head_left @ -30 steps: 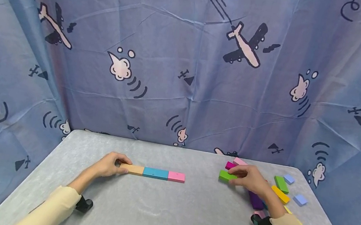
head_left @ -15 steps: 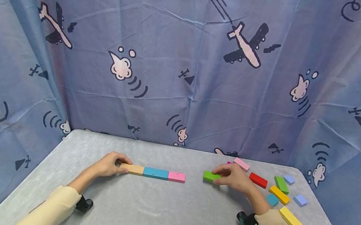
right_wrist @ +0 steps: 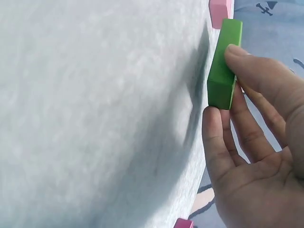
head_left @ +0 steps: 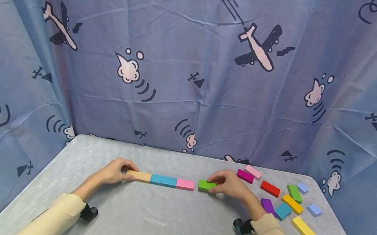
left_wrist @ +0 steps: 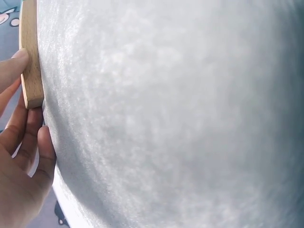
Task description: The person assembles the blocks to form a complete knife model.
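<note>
Leftward over the tabletop (head_left: 160, 221), the green block (head_left: 205, 185) has travelled since the earlier frame in the right grip (head_left: 231, 184); it now sits just beside the pink block (head_left: 184, 185), a narrow gap between them. I have the right grip pinching the green block, the left grip (head_left: 115, 172) pinching the tan wooden block (head_left: 142, 177) beyond the blue block (head_left: 164, 181). If I bring green in askew or too hard, the row could buckle at its joints; a slack left pinch could let it slide.
</note>
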The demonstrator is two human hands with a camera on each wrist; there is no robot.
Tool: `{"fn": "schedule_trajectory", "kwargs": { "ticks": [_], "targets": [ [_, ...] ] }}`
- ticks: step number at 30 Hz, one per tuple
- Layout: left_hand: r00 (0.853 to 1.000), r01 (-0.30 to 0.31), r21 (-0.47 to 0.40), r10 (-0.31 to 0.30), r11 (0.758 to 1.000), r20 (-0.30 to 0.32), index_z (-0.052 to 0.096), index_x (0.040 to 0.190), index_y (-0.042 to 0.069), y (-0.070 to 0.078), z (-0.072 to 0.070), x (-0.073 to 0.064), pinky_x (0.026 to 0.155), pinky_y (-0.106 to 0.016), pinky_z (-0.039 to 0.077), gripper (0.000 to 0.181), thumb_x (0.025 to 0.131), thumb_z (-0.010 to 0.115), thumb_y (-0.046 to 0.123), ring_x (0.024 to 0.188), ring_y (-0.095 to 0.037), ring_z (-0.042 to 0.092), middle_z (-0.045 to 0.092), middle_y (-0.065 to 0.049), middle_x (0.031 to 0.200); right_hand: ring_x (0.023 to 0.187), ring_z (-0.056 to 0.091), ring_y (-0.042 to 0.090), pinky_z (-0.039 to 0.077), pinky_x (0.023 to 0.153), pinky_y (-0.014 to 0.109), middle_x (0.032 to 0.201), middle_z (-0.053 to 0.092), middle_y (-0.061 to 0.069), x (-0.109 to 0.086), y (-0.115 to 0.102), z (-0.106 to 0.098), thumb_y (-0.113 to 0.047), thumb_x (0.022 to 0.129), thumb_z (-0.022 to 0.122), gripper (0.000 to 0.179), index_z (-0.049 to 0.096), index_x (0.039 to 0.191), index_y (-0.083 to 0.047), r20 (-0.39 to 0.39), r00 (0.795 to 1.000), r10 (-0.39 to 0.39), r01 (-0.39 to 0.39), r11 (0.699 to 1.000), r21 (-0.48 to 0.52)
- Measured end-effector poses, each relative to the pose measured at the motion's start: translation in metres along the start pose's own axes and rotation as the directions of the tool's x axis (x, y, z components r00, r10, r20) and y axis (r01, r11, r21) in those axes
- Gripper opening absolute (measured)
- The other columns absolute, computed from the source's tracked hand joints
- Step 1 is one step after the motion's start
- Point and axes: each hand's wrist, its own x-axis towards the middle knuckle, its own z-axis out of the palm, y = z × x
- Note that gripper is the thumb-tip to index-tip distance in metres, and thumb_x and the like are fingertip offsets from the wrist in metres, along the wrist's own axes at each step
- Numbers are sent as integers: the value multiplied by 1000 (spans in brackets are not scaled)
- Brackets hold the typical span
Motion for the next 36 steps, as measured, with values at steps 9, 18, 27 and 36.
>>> {"fn": "schedule_trajectory", "kwargs": {
  "ticks": [9,18,27,36],
  "targets": [
    [1000,-25,7,25,1000,-4,76,107,4,0,0,0,84,-45,51,19,88,80,7,92,-22,63,71,-4,102,92,65,33,54,87,46,101,73,13,10,-3,9,2,80,85,26,77,105,3,32,999,22,-21,1000,-22],
    [1000,-5,13,5,1000,-9,76,107,7,1,0,1,86,-43,50,19,89,80,6,93,-22,62,71,-2,102,88,64,28,54,83,40,96,72,9,15,-8,14,4,78,86,25,76,100,1,19,999,51,-49,996,-76],
    [1000,-24,-4,24,1000,1,75,107,3,2,1,0,83,-46,51,20,87,81,6,91,-24,63,71,-4,101,98,67,34,54,89,47,106,71,18,6,-4,7,2,81,84,29,72,107,6,19,999,32,-33,999,6],
    [1000,-13,-2,13,1000,4,76,107,5,1,-1,0,85,-46,50,20,88,80,6,92,-22,62,70,-2,101,102,65,37,53,91,37,111,68,23,-22,4,-23,-2,90,78,26,70,113,8,-52,998,34,-33,999,21]
  ]
}}
